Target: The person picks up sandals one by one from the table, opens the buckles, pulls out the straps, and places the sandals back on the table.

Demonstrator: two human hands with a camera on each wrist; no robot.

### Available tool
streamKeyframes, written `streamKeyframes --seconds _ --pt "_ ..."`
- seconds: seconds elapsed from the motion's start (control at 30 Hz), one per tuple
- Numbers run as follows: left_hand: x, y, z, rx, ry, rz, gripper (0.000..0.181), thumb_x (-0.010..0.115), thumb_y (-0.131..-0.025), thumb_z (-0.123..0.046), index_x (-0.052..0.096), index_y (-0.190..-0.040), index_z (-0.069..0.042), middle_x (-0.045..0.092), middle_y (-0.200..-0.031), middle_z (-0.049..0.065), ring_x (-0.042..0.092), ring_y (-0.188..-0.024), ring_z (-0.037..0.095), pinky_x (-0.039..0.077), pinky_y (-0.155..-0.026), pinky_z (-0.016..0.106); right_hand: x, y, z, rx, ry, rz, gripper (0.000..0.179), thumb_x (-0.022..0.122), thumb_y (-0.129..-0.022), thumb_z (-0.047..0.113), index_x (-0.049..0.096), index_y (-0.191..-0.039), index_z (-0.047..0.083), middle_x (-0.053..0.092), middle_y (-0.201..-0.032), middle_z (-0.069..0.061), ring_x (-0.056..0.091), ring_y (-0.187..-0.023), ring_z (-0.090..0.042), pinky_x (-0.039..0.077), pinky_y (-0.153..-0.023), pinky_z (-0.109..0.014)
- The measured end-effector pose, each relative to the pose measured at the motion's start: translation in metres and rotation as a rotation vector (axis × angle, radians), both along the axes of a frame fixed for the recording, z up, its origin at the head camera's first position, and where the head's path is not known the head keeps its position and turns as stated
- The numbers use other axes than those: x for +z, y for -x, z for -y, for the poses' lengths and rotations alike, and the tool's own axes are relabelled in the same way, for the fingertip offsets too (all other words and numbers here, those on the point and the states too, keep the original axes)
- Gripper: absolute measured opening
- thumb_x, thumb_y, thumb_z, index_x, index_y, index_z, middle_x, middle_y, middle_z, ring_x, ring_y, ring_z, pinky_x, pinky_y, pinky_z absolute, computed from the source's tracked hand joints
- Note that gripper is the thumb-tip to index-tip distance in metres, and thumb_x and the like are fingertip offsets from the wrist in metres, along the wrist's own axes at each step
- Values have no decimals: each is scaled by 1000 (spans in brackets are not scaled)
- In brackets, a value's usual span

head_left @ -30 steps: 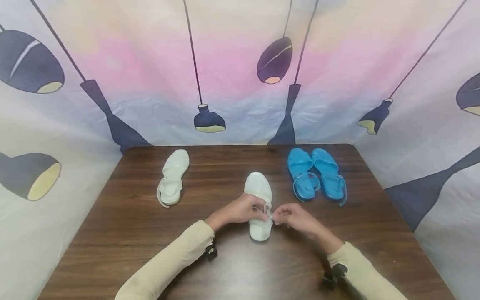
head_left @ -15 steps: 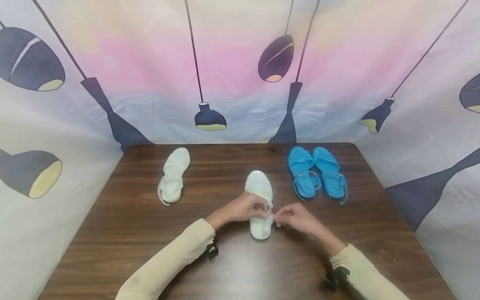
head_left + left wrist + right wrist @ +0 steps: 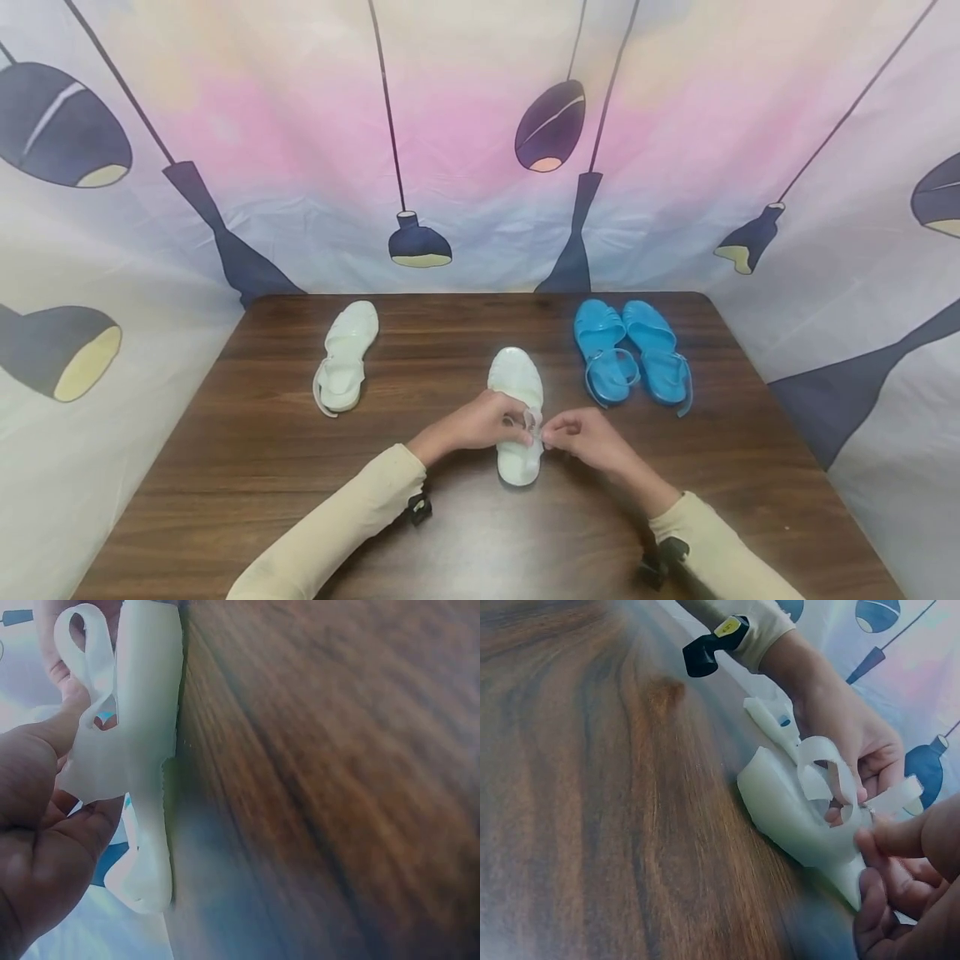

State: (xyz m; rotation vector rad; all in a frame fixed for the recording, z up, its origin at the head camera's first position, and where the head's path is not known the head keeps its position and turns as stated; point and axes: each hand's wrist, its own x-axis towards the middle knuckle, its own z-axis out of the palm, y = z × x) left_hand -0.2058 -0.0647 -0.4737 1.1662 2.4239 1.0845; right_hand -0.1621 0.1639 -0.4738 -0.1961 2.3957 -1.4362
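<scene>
Right wrist: hands (image 3: 847, 724) (image 3: 930, 877) grip sandal (image 3: 780, 806) (looped, translucent strap (image 3: 846, 774)).

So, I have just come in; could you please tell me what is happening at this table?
A person is working with both hands on the strap of a white sandal, which lies on the wooden table. The left hand grips the sandal near its heel, while the right hand pinches the strap. Whether the strap is fastened, I cannot tell. Another white sandal lies farther back on the left, and two blue sandals lie side by side on the right.
</scene>
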Motion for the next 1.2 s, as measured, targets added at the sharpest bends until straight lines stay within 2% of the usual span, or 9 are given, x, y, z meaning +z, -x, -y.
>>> streamKeyframes --seconds 0.13,0.27,0.53,0.77,0.97,1.2 --pt "0 -1 -3 -12 3 5 11 82 -88 -20 75 -88 -12 73 -83 -6 65 -80 0 54 -75 18 -1 -2 1 -48 6 -3 21 77 -93 24 78 -104 6 76 -91 -3 67 -85 -21 57 -76 -36" --pt "0 -1 -3 -15 -3 -11 13 82 -88 -20 73 -84 -12 72 -82 -5 64 -79 1 54 -75 18 -3 -3 0 -79 10 23 23 78 -92 27 78 -105 8 77 -92 -3 68 -85 -20 57 -76 -36" --pt "-2 -1 -1 -1 3 -23 14 82 -88 -19 72 -82 -12 70 -79 -6 61 -76 2 53 -73 19 -2 -5 -4 -80 54 77 28 80 -89 26 78 -109 6 78 -98 -7 70 -88 -22 56 -72 -36" --pt "-1 0 -1 8 5 -17 14 82 -88 -21 72 -82 -13 70 -79 -6 60 -74 3 53 -71 19 -1 -3 0 -98 32 41 27 82 -88 25 78 -109 7 78 -99 -7 74 -100 -25 59 -87 -44" --pt "0 1 -1 9 -4 -4 10 82 -88 -20 75 -88 -12 75 -86 -3 66 -82 3 55 -76 20 0 -2 5 -113 -1 -13 22 81 -89 20 79 -105 7 78 -96 -7 75 -97 -25 60 -84 -42" --pt "-1 1 -1 20 -13 46 13 81 -89 -21 77 -97 -11 76 -93 -3 68 -87 3 55 -80 20 4 -1 3 -134 -20 0 20 81 -88 21 79 -103 9 78 -97 -5 73 -93 -21 58 -77 -37"
